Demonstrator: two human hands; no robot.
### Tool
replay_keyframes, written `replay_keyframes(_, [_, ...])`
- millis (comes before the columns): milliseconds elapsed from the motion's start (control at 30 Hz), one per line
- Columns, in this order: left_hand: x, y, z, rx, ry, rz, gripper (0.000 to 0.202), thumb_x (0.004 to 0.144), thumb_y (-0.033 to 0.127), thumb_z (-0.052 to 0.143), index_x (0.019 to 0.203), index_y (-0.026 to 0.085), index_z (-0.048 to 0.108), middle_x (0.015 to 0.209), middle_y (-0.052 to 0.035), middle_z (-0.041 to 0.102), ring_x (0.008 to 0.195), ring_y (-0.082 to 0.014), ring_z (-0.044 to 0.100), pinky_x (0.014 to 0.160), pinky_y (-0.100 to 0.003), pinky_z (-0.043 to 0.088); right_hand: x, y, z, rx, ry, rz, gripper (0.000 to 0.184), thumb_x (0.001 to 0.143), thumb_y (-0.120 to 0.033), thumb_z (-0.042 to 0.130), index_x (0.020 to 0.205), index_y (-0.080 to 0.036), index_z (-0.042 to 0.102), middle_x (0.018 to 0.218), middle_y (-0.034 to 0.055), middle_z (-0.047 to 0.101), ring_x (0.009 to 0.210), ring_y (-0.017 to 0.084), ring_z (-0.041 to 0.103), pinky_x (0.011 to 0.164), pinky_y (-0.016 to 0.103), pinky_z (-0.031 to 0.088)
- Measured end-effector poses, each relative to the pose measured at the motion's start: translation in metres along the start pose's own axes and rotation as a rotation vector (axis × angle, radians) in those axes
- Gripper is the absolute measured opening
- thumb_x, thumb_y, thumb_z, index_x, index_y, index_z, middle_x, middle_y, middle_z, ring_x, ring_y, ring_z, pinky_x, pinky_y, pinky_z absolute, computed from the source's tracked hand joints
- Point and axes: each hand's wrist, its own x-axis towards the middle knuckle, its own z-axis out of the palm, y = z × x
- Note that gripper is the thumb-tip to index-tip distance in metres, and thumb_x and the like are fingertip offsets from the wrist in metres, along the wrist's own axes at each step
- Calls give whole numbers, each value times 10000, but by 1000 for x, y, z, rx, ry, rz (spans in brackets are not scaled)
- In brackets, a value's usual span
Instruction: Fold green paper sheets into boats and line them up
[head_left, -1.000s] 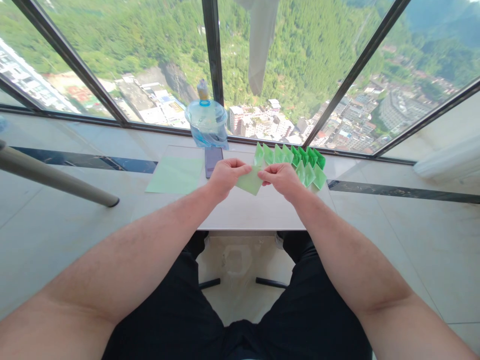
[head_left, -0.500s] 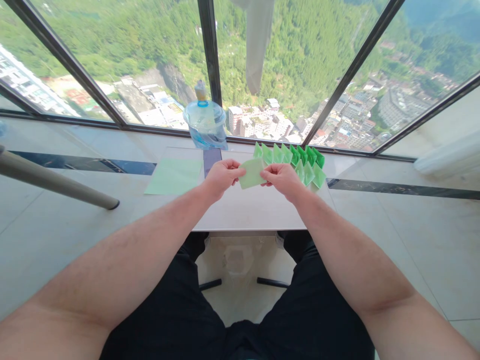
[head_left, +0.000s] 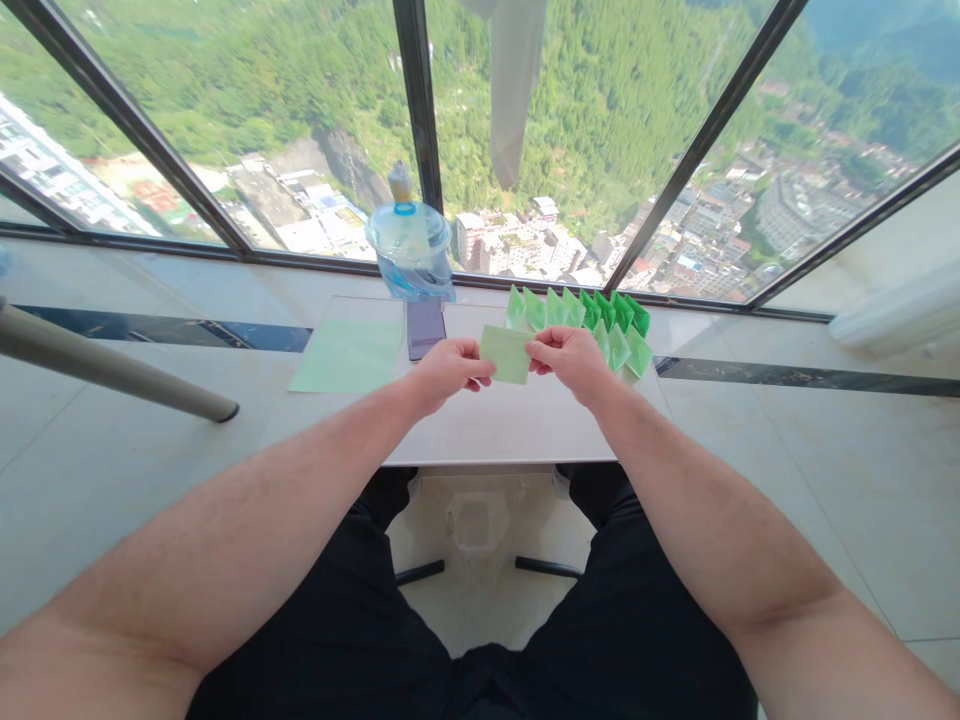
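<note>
Between my two hands, a small square of folded light green paper (head_left: 505,354) is held up over the white table (head_left: 480,430). My left hand (head_left: 450,374) pinches its left edge between thumb and fingers. At the opposite edge, my right hand (head_left: 564,354) is closed on it the same way. Left of my left hand lies a flat light green sheet (head_left: 349,356). Folded green paper pieces (head_left: 585,310) stand in rows just beyond my right hand, pale ones at the left and darker ones at the right.
A dark phone (head_left: 426,328) lies behind my left hand. Past the table's far edge stands a large clear water bottle (head_left: 409,240) by the window (head_left: 420,100). A grey pole (head_left: 112,360) slants in from the left. My legs (head_left: 315,620) are below the table's near edge.
The folded paper has turned slightly and sits more upright, a little lower. My left hand has moved down and slightly right, uncovering more of the phone; my right hand has barely moved.
</note>
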Motion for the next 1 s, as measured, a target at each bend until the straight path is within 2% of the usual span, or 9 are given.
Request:
replay_keyframes(133, [2,-1,1,5,7,18,211,571,258,781,705,162,650,647,-25,643,601,-141,597,586,-286,445,1,0,1,86,27,-9,363,669,-374,822,932,-169,679,707,22,711,576,135,642,537,256,504])
replay_keyframes(367, [2,-4,2,70,18,40,178,595,258,766,671,164,635,596,-20,622,576,-138,579,564,-280,438,0,-2,-1,34,59,-49,249,691,-393,780,745,-174,675,620,3,652,563,119,588,550,256,492])
replay_keyframes(500, [3,-6,1,107,4,110,235,619,258,768,819,168,684,656,-12,649,622,-141,595,583,-273,455,-1,-3,-2,2,34,-76,181,699,-341,745,686,-183,658,583,-14,612,554,113,547,545,255,467])
replay_keyframes(567, [4,-6,0,104,28,185,307,650,274,763,936,181,703,680,0,654,619,-133,583,581,-268,454,-1,-3,-3,-34,10,-82,153,688,-307,736,653,-182,655,568,-19,597,550,109,531,537,250,447])
replay_keyframes(667, [4,-4,-1,134,57,243,302,672,284,753,953,178,722,634,15,623,566,-117,545,554,-262,448,1,-1,-2,-63,-15,-85,155,677,-297,737,630,-174,655,558,-21,591,548,106,524,531,247,435])
replay_keyframes(733, [3,-3,-1,143,73,251,275,666,273,751,919,169,718,602,22,607,535,-110,529,537,-260,451,2,0,0,-32,-1,-86,177,684,-329,743,668,-171,666,591,-14,617,565,110,543,543,249,457])
replay_keyframes(867, [2,-1,1,66,175,250,264,660,242,745,897,176,649,608,32,625,523,-113,566,538,-261,489,3,3,3,66,24,-76,308,675,-370,779,899,-185,676,777,9,711,661,129,627,586,257,519])
replay_keyframes(1000, [2,-4,4,-45,273,209,314,652,205,762,910,185,584,625,44,629,542,-123,617,566,-272,537,1,7,3,5,34,-62,261,661,-305,786,841,-174,649,704,9,697,644,148,668,554,250,520])
